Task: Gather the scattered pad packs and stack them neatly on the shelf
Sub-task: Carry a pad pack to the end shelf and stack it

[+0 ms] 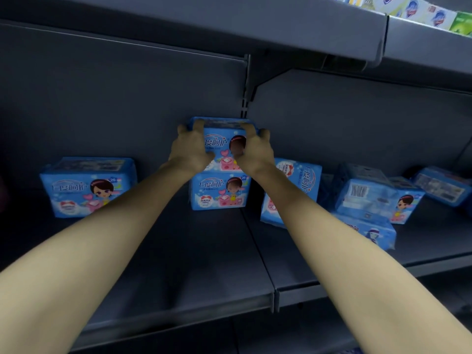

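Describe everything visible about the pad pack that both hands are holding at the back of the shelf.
The held pad pack is a soft, glossy blue plastic-wrapped block with white Chinese lettering, pink hearts and a cartoon girl partly hidden by a thumb. It stands upright, printed face forward, directly on top of a matching lower pack, against or close to the shelf's dark back panel. The left hand grips its left side and the right hand its right side, fingers curled over the top edge.

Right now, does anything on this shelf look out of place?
Yes. Right of the stack held by the left hand and right hand, the scattered packs lie jumbled, with the tipped pack turned sideways.
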The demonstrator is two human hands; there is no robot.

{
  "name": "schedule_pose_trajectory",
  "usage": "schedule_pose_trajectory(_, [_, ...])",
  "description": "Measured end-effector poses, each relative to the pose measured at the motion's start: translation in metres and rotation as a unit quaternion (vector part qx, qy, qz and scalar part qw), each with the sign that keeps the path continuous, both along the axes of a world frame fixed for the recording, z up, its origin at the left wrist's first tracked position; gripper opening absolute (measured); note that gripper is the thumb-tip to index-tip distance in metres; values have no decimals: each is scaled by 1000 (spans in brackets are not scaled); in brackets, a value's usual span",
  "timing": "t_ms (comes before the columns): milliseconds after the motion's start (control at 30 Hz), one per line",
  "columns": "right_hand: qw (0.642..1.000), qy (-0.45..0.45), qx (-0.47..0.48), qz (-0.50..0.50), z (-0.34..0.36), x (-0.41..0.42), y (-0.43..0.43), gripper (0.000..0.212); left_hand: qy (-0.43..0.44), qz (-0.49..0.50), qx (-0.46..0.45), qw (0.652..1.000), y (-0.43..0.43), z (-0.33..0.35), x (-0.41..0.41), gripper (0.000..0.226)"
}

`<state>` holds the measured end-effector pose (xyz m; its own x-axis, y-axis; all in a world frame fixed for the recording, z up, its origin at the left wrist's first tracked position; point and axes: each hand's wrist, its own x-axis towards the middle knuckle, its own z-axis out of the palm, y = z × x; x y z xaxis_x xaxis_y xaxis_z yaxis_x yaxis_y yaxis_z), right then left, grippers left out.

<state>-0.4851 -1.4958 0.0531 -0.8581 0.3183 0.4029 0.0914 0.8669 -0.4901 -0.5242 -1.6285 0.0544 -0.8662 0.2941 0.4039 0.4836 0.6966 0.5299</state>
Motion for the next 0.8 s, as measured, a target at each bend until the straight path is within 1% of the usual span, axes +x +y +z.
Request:
schedule_pose_trajectory(167, [999, 39, -3, -6, 1, 4, -6, 62, 4, 3, 20, 1000, -3, 3, 9, 63])
schedule_pose_trajectory(367, [998, 60, 30, -2, 5, 13, -22, 72, 14, 12, 46, 999, -15, 7, 21, 63])
schedule_pose_trajectory(533, [996, 71, 46, 3, 6, 20, -38, 77, 31, 24, 49, 998, -32, 12, 29, 63])
schedule_pose_trajectory(700, [995, 68, 66, 11, 7, 28, -62, 71, 64, 38, 39, 996, -57, 16, 36, 61])
schedule_pose_trajectory(800, [993, 72, 91, 24, 8, 30, -79, 67, 67, 59, 24, 996, -75, 16, 40, 62])
